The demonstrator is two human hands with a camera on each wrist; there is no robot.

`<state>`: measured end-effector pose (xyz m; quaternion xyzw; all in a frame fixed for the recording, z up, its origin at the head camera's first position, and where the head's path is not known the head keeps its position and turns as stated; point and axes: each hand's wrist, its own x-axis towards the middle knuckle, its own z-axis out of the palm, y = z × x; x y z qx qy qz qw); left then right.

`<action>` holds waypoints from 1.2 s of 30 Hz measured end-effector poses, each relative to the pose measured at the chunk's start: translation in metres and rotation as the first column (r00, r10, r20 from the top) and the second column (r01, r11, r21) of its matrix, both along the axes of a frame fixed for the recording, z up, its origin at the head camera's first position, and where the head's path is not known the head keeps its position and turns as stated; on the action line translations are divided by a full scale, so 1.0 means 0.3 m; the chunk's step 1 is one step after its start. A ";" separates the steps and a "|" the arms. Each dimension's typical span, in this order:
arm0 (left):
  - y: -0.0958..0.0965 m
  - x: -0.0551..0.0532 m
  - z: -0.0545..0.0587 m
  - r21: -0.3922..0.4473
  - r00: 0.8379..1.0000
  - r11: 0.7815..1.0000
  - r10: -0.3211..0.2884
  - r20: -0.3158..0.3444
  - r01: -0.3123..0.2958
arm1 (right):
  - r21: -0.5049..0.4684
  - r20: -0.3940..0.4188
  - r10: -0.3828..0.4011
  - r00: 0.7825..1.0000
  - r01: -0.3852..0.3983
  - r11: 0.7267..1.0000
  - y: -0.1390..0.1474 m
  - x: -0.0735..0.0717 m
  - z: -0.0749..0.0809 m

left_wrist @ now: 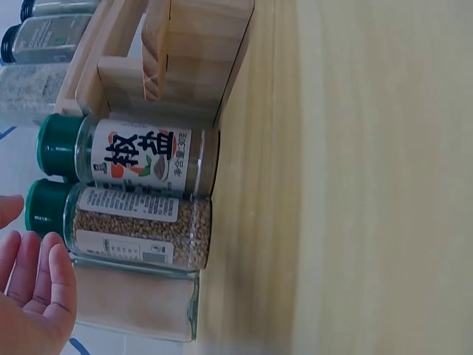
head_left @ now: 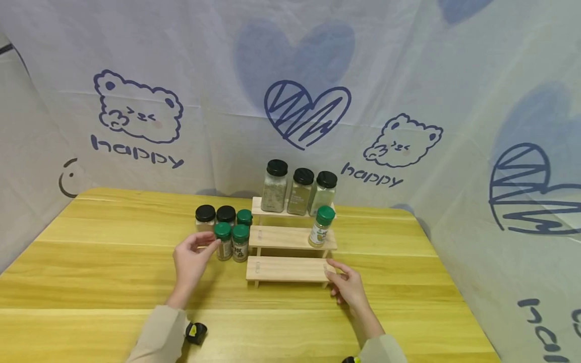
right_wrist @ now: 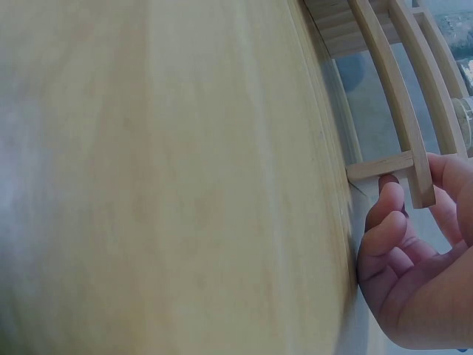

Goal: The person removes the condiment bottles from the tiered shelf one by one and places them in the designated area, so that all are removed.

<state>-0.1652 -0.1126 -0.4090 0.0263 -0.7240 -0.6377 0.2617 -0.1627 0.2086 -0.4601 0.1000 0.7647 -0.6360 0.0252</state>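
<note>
A three-step wooden spice rack (head_left: 290, 269) stands on the table. My right hand (head_left: 348, 286) holds the right end of its lowest step, fingers on both sides of the board (right_wrist: 423, 181). My left hand (head_left: 192, 257) is beside a green-lidded spice jar (head_left: 223, 242), thumb and fingers apart near the lid; contact is unclear. Brown grains and a label show through this jar (left_wrist: 126, 229) in the left wrist view. Next to it stands another green-lidded jar (head_left: 240, 243) with large dark characters. One green-lidded jar (head_left: 321, 227) sits at the right end of the middle step.
Three tall black-lidded jars (head_left: 299, 194) line the top step. Behind the front pair, left of the rack, stand two black-lidded jars (head_left: 206, 218) and a green-lidded one (head_left: 244, 217). A printed cloth (head_left: 218, 101) hangs behind the wooden table (head_left: 113, 262).
</note>
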 end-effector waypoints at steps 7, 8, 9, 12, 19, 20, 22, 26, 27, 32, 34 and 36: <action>0.026 0.016 0.017 -0.001 0.999 1.000 -0.011 -0.044 0.011 | 0.000 0.004 0.001 1.000 -0.001 1.000 0.001 -0.001 -0.002; 0.028 0.015 0.014 0.001 0.999 1.000 -0.015 -0.050 0.015 | 0.000 0.004 0.002 1.000 -0.002 1.000 0.001 -0.001 -0.003; 0.030 0.013 0.010 0.004 0.998 1.000 -0.019 -0.054 0.019 | -0.001 0.005 0.002 1.000 -0.002 1.000 0.001 -0.001 -0.003; 0.032 -0.001 -0.015 0.019 0.998 0.999 -0.029 -0.054 0.030 | 0.002 0.004 0.002 1.000 -0.002 1.000 0.001 -0.002 -0.004; 0.038 -0.032 -0.070 0.027 0.998 0.999 -0.036 -0.048 0.037 | 0.008 0.001 -0.001 1.000 0.001 1.000 0.002 -0.002 -0.003; 0.041 -0.032 -0.069 0.025 0.998 0.999 -0.036 -0.049 0.037 | 0.008 0.000 0.000 1.000 0.000 1.000 0.002 -0.002 -0.003; 0.048 -0.031 -0.069 0.023 0.998 0.999 -0.036 -0.055 0.037 | 0.007 0.000 -0.001 1.000 0.001 1.000 0.002 -0.001 -0.002; 0.057 -0.039 -0.085 0.047 0.991 0.997 -0.058 -0.123 0.065 | 0.007 -0.003 -0.001 1.000 0.001 1.000 0.003 -0.001 -0.003; 0.057 -0.043 -0.093 0.059 0.985 0.995 -0.074 -0.154 0.084 | 0.007 -0.005 -0.002 1.000 0.002 1.000 0.003 -0.001 -0.003; 0.077 -0.041 -0.093 0.049 0.982 0.994 -0.084 -0.171 0.093 | 0.005 -0.002 -0.002 1.000 0.002 1.000 0.001 0.001 -0.002; 0.093 -0.028 -0.069 0.023 0.990 0.998 -0.059 -0.125 0.063 | 0.004 0.001 0.000 1.000 0.000 1.000 0.001 0.003 -0.001; 0.102 -0.026 -0.063 0.032 0.988 0.996 -0.074 -0.133 0.079 | 0.000 0.001 0.001 1.000 -0.001 1.000 0.001 0.004 0.000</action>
